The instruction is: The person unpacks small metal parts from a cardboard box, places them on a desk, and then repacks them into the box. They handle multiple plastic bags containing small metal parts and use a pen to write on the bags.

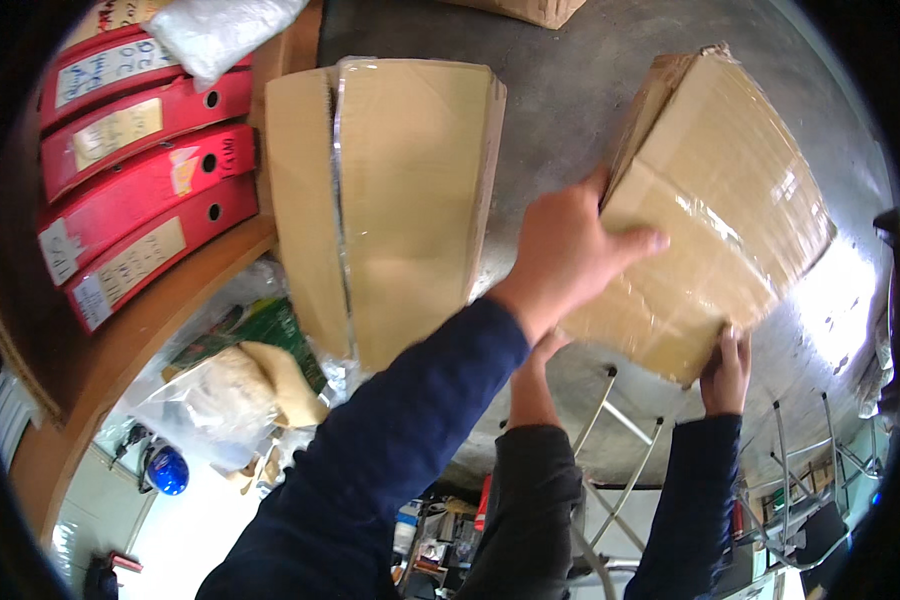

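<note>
A brown cardboard box (pixel 715 190), taped with clear tape, is tilted at the upper right. My left hand (pixel 575 250) grips its left edge, thumb on the broad face and fingers hidden behind. At the lower right corner my right hand (pixel 727 372) is closed on the box's edge. A third hand (pixel 538 375), on a dark grey sleeve between my navy sleeves, reaches to the box's lower left; its fingers are partly hidden. Beside this box, to the left, stands another taped cardboard box (pixel 405 190), with a shiny strip of tape down its face.
Red binders (pixel 155 165) fill a wooden shelf (pixel 170 330) at left, with a white plastic bundle (pixel 220 30) above. Plastic bags (pixel 220 400) and a blue round object (pixel 167 470) lie below. Metal stool legs (pixel 620 420) and chairs (pixel 810 500) stand at lower right.
</note>
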Demonstrator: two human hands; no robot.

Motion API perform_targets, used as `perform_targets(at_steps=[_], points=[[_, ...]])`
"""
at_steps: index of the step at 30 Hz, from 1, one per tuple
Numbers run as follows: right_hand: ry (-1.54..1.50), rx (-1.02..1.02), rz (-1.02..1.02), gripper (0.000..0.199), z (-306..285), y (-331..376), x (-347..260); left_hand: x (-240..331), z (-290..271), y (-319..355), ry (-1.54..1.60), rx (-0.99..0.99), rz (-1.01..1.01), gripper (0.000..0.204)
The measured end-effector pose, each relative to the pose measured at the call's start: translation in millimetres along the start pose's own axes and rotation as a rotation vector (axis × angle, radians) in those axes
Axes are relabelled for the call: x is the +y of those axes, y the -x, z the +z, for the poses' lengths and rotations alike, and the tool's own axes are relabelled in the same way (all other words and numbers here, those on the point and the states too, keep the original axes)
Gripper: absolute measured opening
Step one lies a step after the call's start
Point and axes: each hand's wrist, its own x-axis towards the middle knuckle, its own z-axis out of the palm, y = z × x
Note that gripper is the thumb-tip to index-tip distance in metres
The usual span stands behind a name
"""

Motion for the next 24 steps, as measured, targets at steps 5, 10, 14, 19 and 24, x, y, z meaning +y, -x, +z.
perform_targets(at_steps=[5, 10, 14, 19, 24], points=[[0.191, -0.094, -0.091, 0.06, 71, 141, -59, 72, -108, 138, 0.069, 0.109, -0.019, 0.05], [0.192, -0.378, -0.21, 0.061, 206, 172, -57, 51, -247, 184, 0.097, 0.241, -0.414, 0.044], [0.215, -0.431, -0.331, 0.063, 278, 188, -15, -14, -317, 157, -0.145, 0.243, -0.371, 0.053], [0.527, -0.296, -0.376, 0.043, 249, 303, 6, 35, -275, 193, -0.828, 0.446, 0.053, 0.07], [0.608, -0.249, 0.033, 0.031, 172, 456, -12, 231, -235, 306, 0.344, -0.09, 0.214, 0.06]])
